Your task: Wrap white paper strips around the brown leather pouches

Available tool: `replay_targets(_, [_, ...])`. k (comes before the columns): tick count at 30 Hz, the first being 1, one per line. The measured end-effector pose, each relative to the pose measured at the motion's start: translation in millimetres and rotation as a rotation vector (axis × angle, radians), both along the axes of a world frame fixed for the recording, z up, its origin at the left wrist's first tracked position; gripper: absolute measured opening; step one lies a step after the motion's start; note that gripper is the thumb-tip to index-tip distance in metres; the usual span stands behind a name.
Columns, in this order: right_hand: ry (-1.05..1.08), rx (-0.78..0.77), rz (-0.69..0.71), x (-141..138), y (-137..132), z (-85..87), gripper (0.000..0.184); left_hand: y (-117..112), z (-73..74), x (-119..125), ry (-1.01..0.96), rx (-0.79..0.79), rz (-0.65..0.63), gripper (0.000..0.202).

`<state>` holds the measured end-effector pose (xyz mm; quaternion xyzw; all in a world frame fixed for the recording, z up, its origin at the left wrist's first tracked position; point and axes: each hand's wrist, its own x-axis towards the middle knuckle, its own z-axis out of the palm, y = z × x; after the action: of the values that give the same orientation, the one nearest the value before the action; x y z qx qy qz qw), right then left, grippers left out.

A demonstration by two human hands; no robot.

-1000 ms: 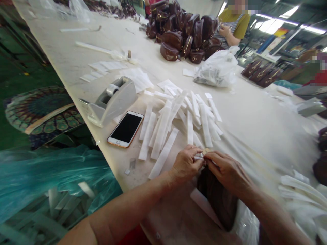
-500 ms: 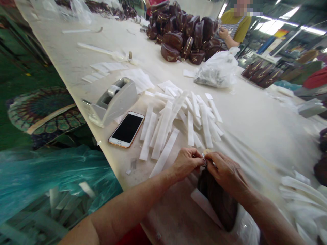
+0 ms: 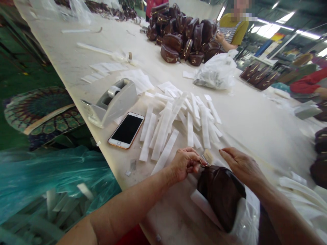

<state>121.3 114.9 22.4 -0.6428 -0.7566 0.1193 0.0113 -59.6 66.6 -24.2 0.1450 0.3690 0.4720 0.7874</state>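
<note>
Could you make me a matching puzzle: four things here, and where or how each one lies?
1. Grey plastic tape dispenser
2. White-framed rectangular smartphone
3. Dark-brown leather-look bag
4. Flat white strips

A. In a criss-crossed heap
B. One end at the person's left hand
C. Just beyond the phone
D. Screen up, left of the strips

Pairs: 1-C; 2-D; 3-B; 4-A

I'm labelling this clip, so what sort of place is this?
Probably a bag-making workshop: many dark brown bags are heaped on a long worktable, with loose white strips and a co-worker beyond.
</note>
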Motion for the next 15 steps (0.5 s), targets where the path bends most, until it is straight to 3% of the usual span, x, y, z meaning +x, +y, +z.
replay_targets(4, [-0.187,-0.167,-0.012,-12,1,-2.2,0.036,-1,-0.5,-1,-0.016,-0.001,0.025,0.021])
replay_targets(10, [-0.244,-0.158,-0.053,-41,4,0.8,0.039,-1,-2.1,-1,-0.021,0.002,0.038,0.019])
replay_targets(15, [-0.264,-0.187,-0.12,-58,8,-7.2,0.057,-1,-1.8,-2,-0.03,0.02,0.024,0.015])
